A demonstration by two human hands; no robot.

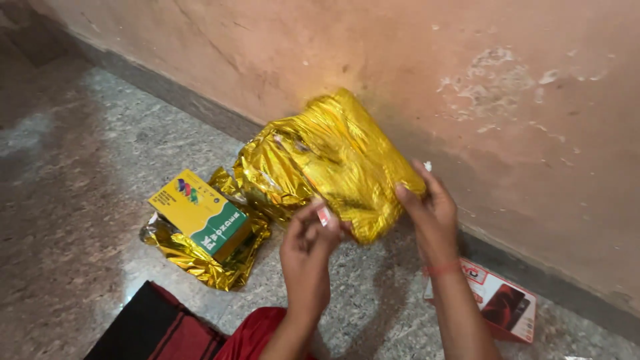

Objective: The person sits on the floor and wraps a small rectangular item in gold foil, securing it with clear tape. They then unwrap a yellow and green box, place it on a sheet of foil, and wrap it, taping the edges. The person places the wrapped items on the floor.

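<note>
A parcel wrapped in shiny gold foil point(333, 160) is held up in front of the wall. My right hand point(430, 213) grips its lower right end. My left hand point(308, 248) touches its underside near the middle, with a small white and red scrap point(323, 215) between the fingers. A loose flap of foil hangs at the parcel's left side.
On the speckled stone floor a yellow and green box point(199, 212) lies on a crumpled gold foil sheet point(200, 261). A red and white flat box point(501, 303) lies by the wall at right. Red and black cloth point(180, 330) is at the bottom. The pink wall point(413, 60) stands close behind.
</note>
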